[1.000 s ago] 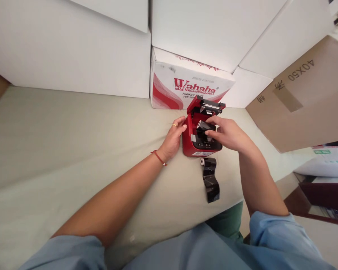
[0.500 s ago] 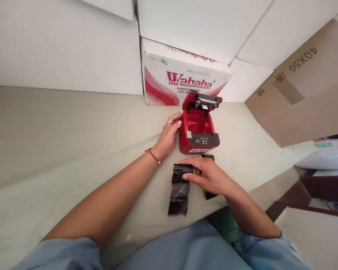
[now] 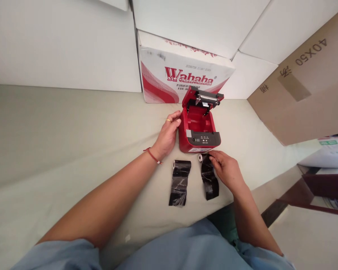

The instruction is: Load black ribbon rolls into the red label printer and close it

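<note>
A small red label printer point(image 3: 199, 127) stands on the pale cloth with its lid point(image 3: 204, 98) raised and its red bay showing. My left hand point(image 3: 169, 133) rests along the printer's left side, fingers extended and touching it. In front of the printer lie two rolls of glossy black film, each with a white core end and a loose tail towards me. The left film roll point(image 3: 180, 182) lies by itself. My right hand point(image 3: 224, 165) has thumb and fingers at the right end of the right film roll point(image 3: 207, 170), pinching it close to the printer's front edge.
Behind the printer stands a white and red Wahaha carton point(image 3: 183, 69) against large white boxes point(image 3: 64, 45). A brown cardboard box point(image 3: 307, 86) leans at the right. Dark red shelving point(image 3: 315, 187) is low on the right, beyond the table edge.
My right hand has let go of the left film roll and moved right onto the other one. The left film roll now lies flat. My left hand stays at the printer.
</note>
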A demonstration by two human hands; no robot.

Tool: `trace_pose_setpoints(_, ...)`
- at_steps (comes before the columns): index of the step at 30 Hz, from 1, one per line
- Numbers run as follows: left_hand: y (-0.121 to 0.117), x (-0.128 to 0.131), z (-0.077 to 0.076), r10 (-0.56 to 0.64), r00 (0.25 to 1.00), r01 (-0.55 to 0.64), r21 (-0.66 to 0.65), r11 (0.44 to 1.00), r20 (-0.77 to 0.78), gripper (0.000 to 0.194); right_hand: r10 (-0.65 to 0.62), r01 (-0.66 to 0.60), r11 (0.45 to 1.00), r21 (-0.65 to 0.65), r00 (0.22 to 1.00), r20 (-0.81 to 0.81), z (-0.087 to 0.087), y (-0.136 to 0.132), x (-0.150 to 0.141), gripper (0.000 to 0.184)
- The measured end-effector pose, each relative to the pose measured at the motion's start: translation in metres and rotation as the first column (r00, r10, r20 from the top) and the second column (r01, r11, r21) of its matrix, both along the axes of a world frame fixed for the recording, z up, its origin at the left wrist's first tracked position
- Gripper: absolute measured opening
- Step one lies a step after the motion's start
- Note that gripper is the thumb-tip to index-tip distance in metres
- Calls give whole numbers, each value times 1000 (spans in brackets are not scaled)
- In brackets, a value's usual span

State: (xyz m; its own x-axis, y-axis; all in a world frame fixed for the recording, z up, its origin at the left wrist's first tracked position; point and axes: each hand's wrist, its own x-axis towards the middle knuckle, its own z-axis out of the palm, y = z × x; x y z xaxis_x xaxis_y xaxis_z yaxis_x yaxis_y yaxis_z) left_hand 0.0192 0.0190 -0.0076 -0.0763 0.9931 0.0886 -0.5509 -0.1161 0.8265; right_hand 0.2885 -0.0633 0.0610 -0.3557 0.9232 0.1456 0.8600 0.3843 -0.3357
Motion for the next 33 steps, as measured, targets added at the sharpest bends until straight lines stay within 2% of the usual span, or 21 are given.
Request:
trace_pose_setpoints(6,0,-1,-1,-10,1000,10,-6,1000,6,47,103,-99,977,-191,995,11,11,3,9,33)
trace_pose_setpoints(10,1,0,-2,1,1000,-1,-4,1000,15,47,141,-74,953,-295,966,216,25,7,-3,34)
trace_pose_setpoints(12,1,0,-1,9,1000,-9,-9,1000,24,46,200,-77,923,-376,932,301,44,7,-12,32)
trace_pose_setpoints(13,1,0,-1,12,999,-12,-14,1000,30,46,254,-118,900,-419,924,285,57,5,-16,30)
trace_pose_setpoints(15,1,1,0,18,999,-17,-17,1000,40,45,384,-286,835,-471,915,125,90,2,-19,26)
trace_pose_setpoints(16,1,1,0,20,999,-19,-14,1000,44,44,436,-381,802,-460,900,13,107,1,-20,26)
trace_pose_setpoints(17,1,1,0,21,999,-21,-9,1000,48,44,457,-442,796,-413,887,-68,123,2,-21,26)
trace_pose_setpoints(18,1,1,0,24,998,-24,-2,1000,51,44,454,-459,818,-346,885,-101,137,5,-23,26)
trace_pose_setpoints(20,1,1,-1,27,998,-28,9,1000,55,44,384,-389,901,-194,921,-61,152,18,-30,28)
trace_pose_setpoints(21,2,1,-2,27,998,-28,11,1000,54,44,319,-318,940,-125,948,-9,153,28,-36,30)
trace_pose_setpoints(23,3,1,-3,24,999,-25,14,1000,40,44,174,-171,984,-41,980,98,146,52,-53,33)
trace_pose_setpoints(26,4,1,-5,22,1000,-23,14,1000,19,44,16,-12,1000,-20,966,257,124,86,-84,37)
trace_pose_setpoints(29,5,1,-7,28,1000,-28,17,999,5,45,-60,66,998,1,911,408,108,106,-107,39)
trace_pose_setpoints(33,6,3,-8,30,999,-29,29,999,-27,47,-56,78,997,-21,853,518,101,117,-121,40)
